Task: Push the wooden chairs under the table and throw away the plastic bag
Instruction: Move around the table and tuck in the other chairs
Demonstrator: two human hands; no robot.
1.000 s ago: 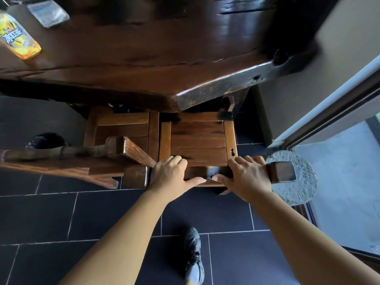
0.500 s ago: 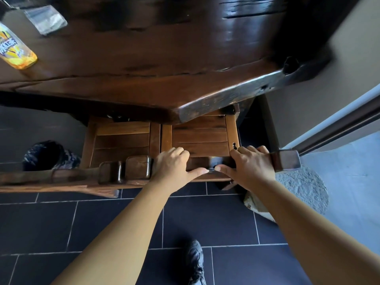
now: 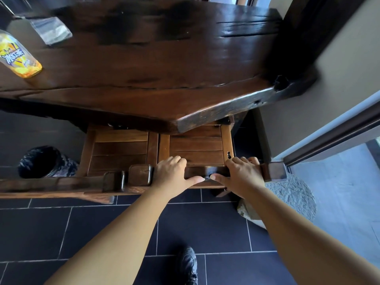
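Left hand [image 3: 174, 174] and right hand [image 3: 239, 175] both grip top rail of right chair [image 3: 196, 149]. Chair now further under table [image 3: 144, 79] than before. Left chair [image 3: 120, 149] beside it. Plastic bag [image 3: 52, 31] lies near table's far left corner, not thrown yet.

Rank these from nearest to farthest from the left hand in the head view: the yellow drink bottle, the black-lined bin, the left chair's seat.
From the left hand:
1. Left chair's seat, just to its left, partly under the table.
2. Black-lined bin, on the floor farther left.
3. Yellow drink bottle, up on the tabletop at far left.
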